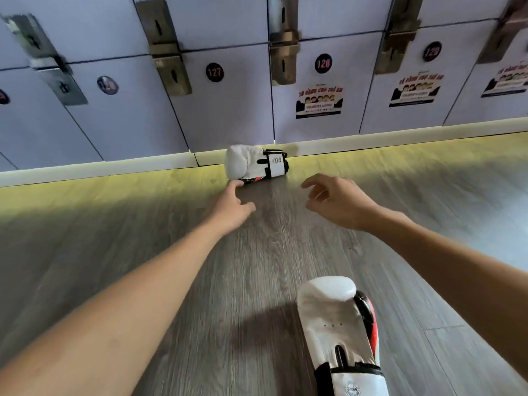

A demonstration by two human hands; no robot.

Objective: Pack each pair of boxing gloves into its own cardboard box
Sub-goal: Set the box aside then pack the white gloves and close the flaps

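Fingers (pixel 236 186) of my left hand (pixel 233 207) stretched forward, holding nothing, index tip at the near edge of a white boxing glove (pixel 245 162), looks like touching. Right hand (pixel 341 202) beside the left, fingers loosely curled and spread, gripping nothing, short of the glove's black-and-white cuff. That glove lies on its side on the floor (pixel 200 281) just ahead of my fingertips, against the plinth (pixel 114 171) under the lockers (pixel 228 110). Second white glove (pixel 331 318) lies well behind my right hand, by my right forearm, padded end toward the lockers, red and black along its right side.
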